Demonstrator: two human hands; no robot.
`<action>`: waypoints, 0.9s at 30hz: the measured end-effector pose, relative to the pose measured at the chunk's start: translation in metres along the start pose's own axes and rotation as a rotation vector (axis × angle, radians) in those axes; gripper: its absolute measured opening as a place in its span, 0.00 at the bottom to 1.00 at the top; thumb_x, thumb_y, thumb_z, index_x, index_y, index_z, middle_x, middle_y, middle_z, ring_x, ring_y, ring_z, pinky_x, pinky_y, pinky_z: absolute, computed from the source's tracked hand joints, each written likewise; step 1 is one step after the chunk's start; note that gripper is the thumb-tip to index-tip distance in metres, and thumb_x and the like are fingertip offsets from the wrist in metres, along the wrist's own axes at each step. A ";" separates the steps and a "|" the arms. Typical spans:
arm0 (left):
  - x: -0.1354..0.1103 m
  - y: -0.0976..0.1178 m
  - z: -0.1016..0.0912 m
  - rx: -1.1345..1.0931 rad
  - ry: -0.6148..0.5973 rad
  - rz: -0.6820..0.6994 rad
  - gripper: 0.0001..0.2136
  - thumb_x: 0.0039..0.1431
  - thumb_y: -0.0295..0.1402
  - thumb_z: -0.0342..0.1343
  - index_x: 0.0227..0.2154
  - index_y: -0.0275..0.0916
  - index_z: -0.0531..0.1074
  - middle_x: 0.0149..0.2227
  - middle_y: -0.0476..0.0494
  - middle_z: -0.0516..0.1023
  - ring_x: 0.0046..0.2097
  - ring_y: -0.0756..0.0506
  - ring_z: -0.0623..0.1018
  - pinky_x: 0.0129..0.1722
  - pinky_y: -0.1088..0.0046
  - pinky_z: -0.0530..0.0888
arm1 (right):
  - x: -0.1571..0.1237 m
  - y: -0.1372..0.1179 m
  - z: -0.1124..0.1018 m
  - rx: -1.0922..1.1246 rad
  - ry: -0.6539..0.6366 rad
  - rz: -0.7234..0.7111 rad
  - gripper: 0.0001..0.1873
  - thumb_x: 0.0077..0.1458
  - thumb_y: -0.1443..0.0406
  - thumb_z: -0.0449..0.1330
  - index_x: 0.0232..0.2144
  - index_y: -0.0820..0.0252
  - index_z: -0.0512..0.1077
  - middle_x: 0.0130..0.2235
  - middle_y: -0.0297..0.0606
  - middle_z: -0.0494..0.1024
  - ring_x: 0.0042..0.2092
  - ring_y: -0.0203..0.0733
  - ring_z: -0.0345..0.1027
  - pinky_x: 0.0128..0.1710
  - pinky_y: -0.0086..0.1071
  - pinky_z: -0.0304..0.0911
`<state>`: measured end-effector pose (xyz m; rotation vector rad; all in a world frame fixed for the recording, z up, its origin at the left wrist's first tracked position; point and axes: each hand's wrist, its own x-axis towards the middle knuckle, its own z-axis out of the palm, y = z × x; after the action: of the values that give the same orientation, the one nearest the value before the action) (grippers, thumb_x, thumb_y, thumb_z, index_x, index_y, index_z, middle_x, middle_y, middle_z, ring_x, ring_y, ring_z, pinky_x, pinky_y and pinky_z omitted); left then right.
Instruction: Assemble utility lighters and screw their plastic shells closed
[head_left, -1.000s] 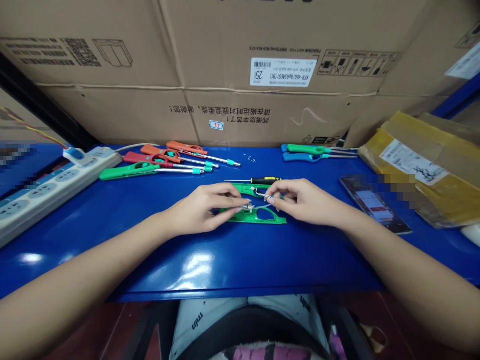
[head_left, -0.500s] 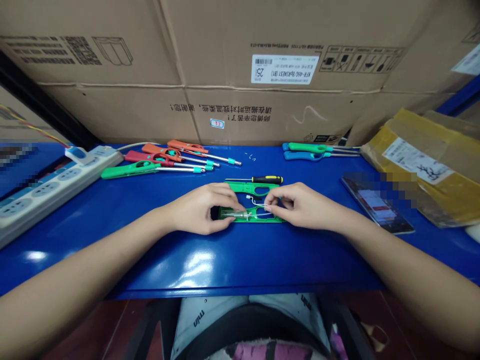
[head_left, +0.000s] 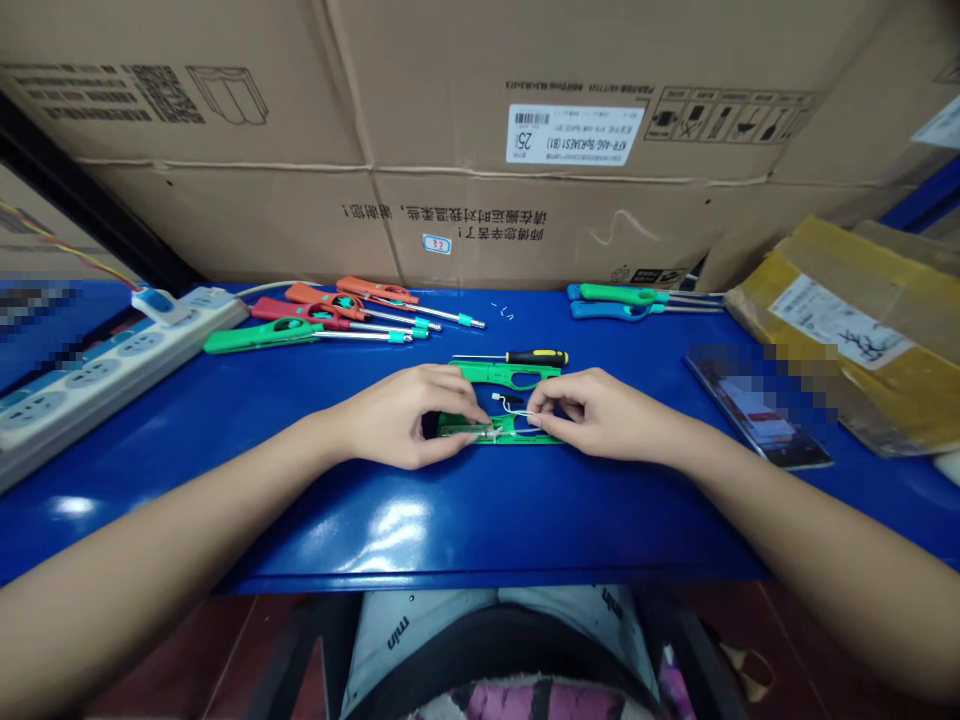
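Before me a green lighter shell half (head_left: 504,423) lies open side up, with a clear fuel tank (head_left: 459,431) in it. Thumb and fingers of my left hand (head_left: 405,415) are closed on the tank and press it in the shell. My right hand (head_left: 600,412) pinches a thin white wire (head_left: 511,409) over the shell's right part; the fingertips hide its end. Just behind lies the other green shell half (head_left: 487,373). A small black part (head_left: 514,400) sits between the halves. A black and yellow screwdriver (head_left: 536,357) rests behind them.
Several assembled lighters (head_left: 322,308) lie at the back left, beside a white power strip (head_left: 112,365). Two more, green and blue (head_left: 611,302), are at the back right. A phone (head_left: 750,410) and a taped package (head_left: 855,330) occupy the right. Cardboard (head_left: 450,220) stands behind.
The view has shifted very slightly. Both hands keep their places and holds, with only a tiny movement of the right fingertips at the wire.
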<state>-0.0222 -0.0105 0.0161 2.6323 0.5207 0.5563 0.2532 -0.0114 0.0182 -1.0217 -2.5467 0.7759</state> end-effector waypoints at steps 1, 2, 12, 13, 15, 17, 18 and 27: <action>0.000 0.000 0.000 -0.007 0.004 -0.004 0.11 0.63 0.28 0.58 0.47 0.36 0.80 0.41 0.39 0.83 0.43 0.43 0.79 0.47 0.65 0.76 | 0.000 0.000 0.000 -0.003 -0.003 0.000 0.07 0.61 0.66 0.59 0.35 0.61 0.78 0.29 0.32 0.79 0.27 0.31 0.63 0.30 0.27 0.55; 0.000 0.000 0.000 -0.016 0.006 -0.009 0.11 0.63 0.28 0.58 0.47 0.36 0.80 0.41 0.39 0.83 0.43 0.43 0.79 0.46 0.66 0.76 | 0.000 0.000 0.000 -0.006 -0.005 -0.001 0.07 0.61 0.66 0.59 0.35 0.61 0.78 0.30 0.32 0.79 0.27 0.31 0.64 0.30 0.27 0.55; 0.001 0.000 -0.004 -0.130 -0.033 -0.103 0.09 0.63 0.30 0.62 0.45 0.38 0.82 0.40 0.41 0.85 0.43 0.45 0.80 0.45 0.69 0.77 | -0.001 0.001 -0.001 -0.082 -0.032 -0.012 0.08 0.63 0.65 0.58 0.36 0.59 0.78 0.35 0.35 0.81 0.34 0.36 0.70 0.34 0.30 0.58; 0.001 0.000 -0.004 -0.129 -0.028 -0.086 0.09 0.63 0.30 0.62 0.44 0.39 0.82 0.40 0.41 0.85 0.42 0.45 0.80 0.46 0.69 0.76 | -0.001 0.001 -0.001 -0.090 -0.028 -0.019 0.08 0.63 0.65 0.58 0.36 0.59 0.78 0.35 0.36 0.82 0.34 0.37 0.71 0.34 0.30 0.58; 0.001 0.001 -0.004 -0.108 -0.018 -0.050 0.08 0.64 0.30 0.61 0.44 0.39 0.83 0.39 0.41 0.85 0.41 0.45 0.80 0.45 0.69 0.76 | -0.002 0.001 -0.001 -0.107 -0.017 -0.033 0.08 0.63 0.65 0.58 0.36 0.59 0.77 0.36 0.36 0.82 0.35 0.37 0.71 0.35 0.30 0.58; 0.001 0.001 -0.004 -0.069 -0.018 -0.024 0.08 0.65 0.30 0.60 0.43 0.40 0.83 0.39 0.41 0.85 0.40 0.45 0.80 0.43 0.69 0.77 | -0.002 0.001 -0.001 -0.123 -0.005 -0.049 0.08 0.63 0.65 0.57 0.36 0.59 0.77 0.36 0.36 0.82 0.35 0.37 0.71 0.34 0.30 0.58; 0.001 0.002 -0.004 -0.049 -0.021 -0.018 0.08 0.65 0.31 0.60 0.42 0.40 0.84 0.39 0.41 0.85 0.40 0.45 0.80 0.43 0.69 0.77 | -0.002 0.001 -0.001 -0.130 0.001 -0.055 0.08 0.63 0.65 0.58 0.36 0.59 0.77 0.36 0.36 0.82 0.35 0.37 0.71 0.34 0.30 0.58; 0.001 0.004 0.001 0.020 -0.012 -0.020 0.10 0.67 0.31 0.58 0.45 0.39 0.82 0.41 0.40 0.84 0.43 0.43 0.81 0.45 0.65 0.78 | -0.001 0.004 0.000 -0.149 -0.002 -0.062 0.07 0.63 0.66 0.57 0.35 0.58 0.76 0.37 0.36 0.80 0.34 0.37 0.69 0.34 0.31 0.57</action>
<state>-0.0197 -0.0137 0.0179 2.6446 0.5510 0.5310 0.2564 -0.0092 0.0160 -0.9806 -2.6571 0.5784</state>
